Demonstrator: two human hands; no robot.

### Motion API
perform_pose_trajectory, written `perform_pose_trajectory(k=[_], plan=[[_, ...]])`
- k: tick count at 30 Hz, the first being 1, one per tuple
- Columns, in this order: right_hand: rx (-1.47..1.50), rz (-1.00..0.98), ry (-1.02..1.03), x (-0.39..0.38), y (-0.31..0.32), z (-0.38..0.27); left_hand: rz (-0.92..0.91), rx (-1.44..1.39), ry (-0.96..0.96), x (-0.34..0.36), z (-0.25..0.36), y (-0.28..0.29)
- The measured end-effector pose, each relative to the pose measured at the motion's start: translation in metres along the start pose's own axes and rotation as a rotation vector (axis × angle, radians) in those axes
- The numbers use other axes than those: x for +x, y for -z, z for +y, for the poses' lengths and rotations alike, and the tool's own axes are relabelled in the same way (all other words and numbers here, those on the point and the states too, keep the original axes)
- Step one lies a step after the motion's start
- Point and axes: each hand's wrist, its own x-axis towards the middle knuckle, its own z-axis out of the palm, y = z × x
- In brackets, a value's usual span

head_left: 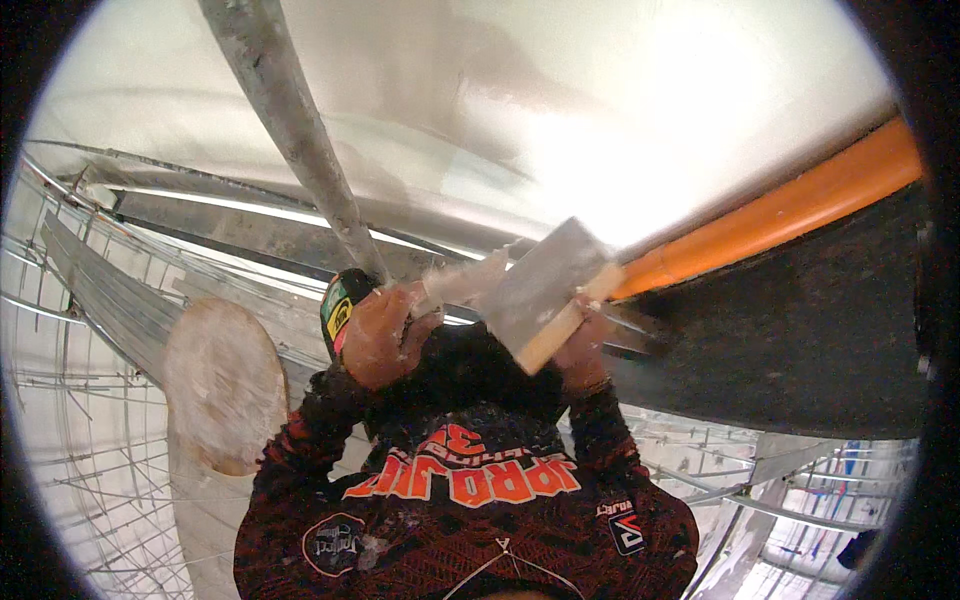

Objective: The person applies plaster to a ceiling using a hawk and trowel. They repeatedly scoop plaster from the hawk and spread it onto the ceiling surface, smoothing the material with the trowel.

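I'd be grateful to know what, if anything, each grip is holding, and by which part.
Left grip: a blurred scraper-like tool, by its near end. Right grip: a grey rectangular board, at its pale edge.

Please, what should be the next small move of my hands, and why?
Perhaps draw the pale blade in your left hand lightly along the edge of the grey plate that your right hand holds by its wooden side: the blade points at that plate, very near it. Blur hides whether they touch.
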Motion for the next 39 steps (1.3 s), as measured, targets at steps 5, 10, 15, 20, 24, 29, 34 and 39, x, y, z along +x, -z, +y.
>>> perform_pose_trajectory(k=[5, 10, 15, 20, 24, 29, 34, 39], plan=[[0.652, 0.099, -0.695, -0.048, -0.074, -0.017, -0.056, 0.015, -0.075, -0.004, -0.013, -0.021], [0.422, 0.184, -0.571, -0.049, -0.087, -0.042, -0.188, 0.088, -0.066, -0.037, -0.05, -0.009], [0.877, -0.016, -0.54, -0.011, -0.079, -0.044, -0.272, 0.289, -0.035, -0.074, -0.093, 0.041], [1.068, 0.017, -0.353, 0.078, -0.101, 0.045, 0.789, 0.031, 0.093, -0.005, -0.102, 0.045], [-0.764, 0.177, 0.237, 0.131, -0.109, 0.155, 1.052, 0.402, 0.342, 0.082, -0.096, 0.03], [-0.942, 0.115, -0.217, 0.189, -0.12, 0.248, 0.738, 1.389, 0.131, 0.122, -0.102, 0.018], [-1.145, -0.039, -0.221, 0.226, -0.135, 0.31, 0.645, 1.496, 0.002, 0.12, -0.099, 0.019], [-1.11, 0.173, -0.096, 0.257, -0.15, 0.362, 0.512, 1.618, -0.011, 0.127, -0.096, 0.025]])
